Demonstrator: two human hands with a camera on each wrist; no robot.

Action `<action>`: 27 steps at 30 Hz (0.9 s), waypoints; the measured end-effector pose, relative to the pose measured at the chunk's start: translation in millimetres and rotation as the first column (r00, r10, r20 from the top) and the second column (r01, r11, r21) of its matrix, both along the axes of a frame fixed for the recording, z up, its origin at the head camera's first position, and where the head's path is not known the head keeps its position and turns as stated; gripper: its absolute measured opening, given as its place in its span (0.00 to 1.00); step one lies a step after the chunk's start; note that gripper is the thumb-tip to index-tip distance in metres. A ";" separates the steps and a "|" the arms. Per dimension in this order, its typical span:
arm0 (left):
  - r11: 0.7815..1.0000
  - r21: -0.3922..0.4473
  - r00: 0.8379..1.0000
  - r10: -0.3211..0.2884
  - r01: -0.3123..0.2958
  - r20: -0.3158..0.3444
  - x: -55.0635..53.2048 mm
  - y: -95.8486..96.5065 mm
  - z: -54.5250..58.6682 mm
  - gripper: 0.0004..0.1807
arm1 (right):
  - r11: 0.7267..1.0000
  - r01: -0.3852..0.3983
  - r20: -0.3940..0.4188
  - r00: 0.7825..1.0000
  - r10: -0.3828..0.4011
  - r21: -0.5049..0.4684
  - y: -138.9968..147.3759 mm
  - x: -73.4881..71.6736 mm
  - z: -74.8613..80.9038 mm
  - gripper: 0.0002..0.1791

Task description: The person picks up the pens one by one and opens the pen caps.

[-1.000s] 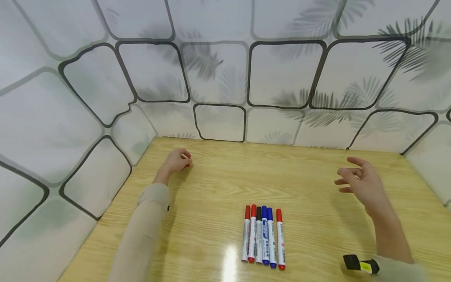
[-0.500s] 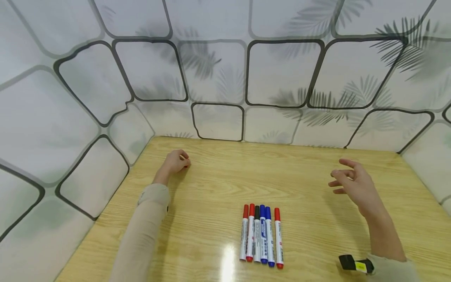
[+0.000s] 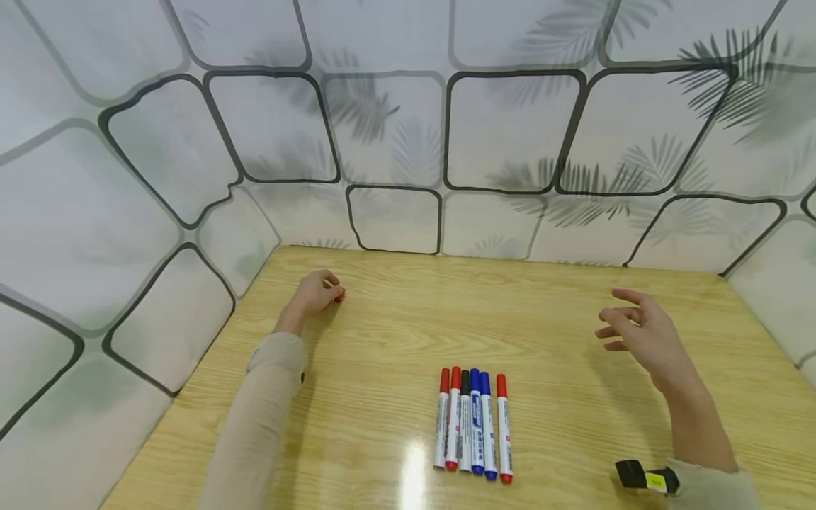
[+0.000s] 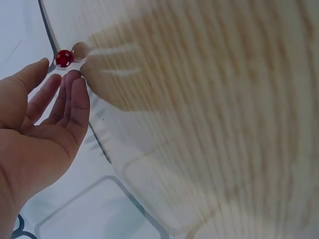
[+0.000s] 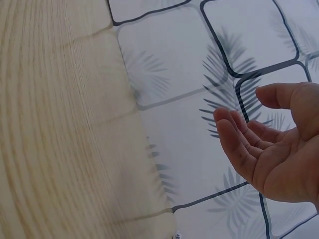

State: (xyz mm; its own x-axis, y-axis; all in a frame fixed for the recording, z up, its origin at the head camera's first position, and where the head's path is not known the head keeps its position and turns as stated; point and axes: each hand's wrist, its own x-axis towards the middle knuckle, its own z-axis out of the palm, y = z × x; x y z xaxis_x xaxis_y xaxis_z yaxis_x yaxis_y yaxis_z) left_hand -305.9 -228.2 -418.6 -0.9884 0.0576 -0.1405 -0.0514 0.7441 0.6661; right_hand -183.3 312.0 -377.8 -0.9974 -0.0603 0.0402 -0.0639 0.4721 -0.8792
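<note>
A small shiny red ball (image 4: 64, 59) sits on the wooden tabletop just beyond the fingertips of my left hand (image 4: 47, 117). In the left wrist view a gap shows between the thumb and the other fingers, which are loosely bent. From the head view, the red ball (image 3: 339, 295) is partly covered by the left hand (image 3: 316, 290); whether a finger touches it I cannot tell. My right hand (image 3: 644, 333) hovers over the right side of the table, fingers spread and slightly bent, with nothing in it. The right wrist view also shows this hand (image 5: 274, 149) holding nothing.
Several markers with red, black and blue caps lie side by side near the front middle of the table (image 3: 382, 340); a red-capped marker (image 3: 503, 428) lies slightly apart at their right. A patterned wall (image 3: 395, 127) borders the back and left.
The head view has shifted slightly. My right hand has drifted a little to the left. More of the red ball shows by the left hand than half a second ago; the markers stay put.
</note>
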 end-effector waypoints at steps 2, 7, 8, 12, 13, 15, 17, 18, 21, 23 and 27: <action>0.999 0.037 1.000 0.019 -0.019 0.002 1.3 -1.2 0.3 0.16 | 1.000 -0.002 -0.003 1.000 0.002 0.003 0.1 0.1 -0.4 0.38; 0.986 0.147 0.995 0.086 -0.078 -0.047 7.1 -2.0 3.6 0.20 | 1.000 -0.013 -0.009 1.000 0.013 0.007 -1.1 -1.5 -2.9 0.37; 0.983 0.162 0.993 0.097 -0.086 -0.062 8.6 -1.7 4.7 0.20 | 1.000 -0.022 -0.006 1.000 0.022 0.009 -1.8 -2.0 -3.9 0.37; 0.977 0.191 0.987 0.118 -0.095 -0.112 14.9 1.3 10.3 0.22 | 0.998 -0.058 0.002 0.998 0.058 0.011 -7.5 -4.2 -8.9 0.36; 0.976 0.198 0.986 0.115 -0.089 -0.121 16.0 3.3 11.4 0.22 | 0.998 -0.062 0.004 0.998 0.062 0.012 -8.8 -3.9 -9.7 0.36; 0.977 0.202 0.984 0.103 -0.073 -0.143 18.7 7.4 13.8 0.24 | 0.998 -0.064 0.002 0.998 0.064 0.016 -11.8 -3.2 -11.1 0.36; 0.980 0.196 0.982 0.071 -0.037 -0.174 22.5 11.7 16.0 0.26 | 0.998 -0.068 0.004 0.998 0.067 0.011 -14.9 -2.3 -12.0 0.36; 0.982 0.190 0.979 0.052 -0.015 -0.195 24.8 14.1 17.3 0.27 | 0.997 -0.073 0.005 0.997 0.073 0.015 -16.3 -2.1 -12.4 0.36; 0.985 0.164 0.966 -0.003 0.047 -0.257 32.9 22.1 21.1 0.30 | 0.995 -0.097 0.011 0.995 0.096 0.024 -20.6 -1.2 -12.6 0.35; 0.985 0.153 0.954 -0.031 0.080 -0.298 39.0 28.1 23.6 0.31 | 0.993 -0.111 0.017 0.994 0.111 0.033 -23.6 -0.5 -12.1 0.35; 0.979 0.167 0.936 -0.054 0.119 -0.348 53.4 39.2 26.8 0.32 | 0.989 -0.129 0.023 0.992 0.128 0.066 -31.0 2.0 -10.4 0.34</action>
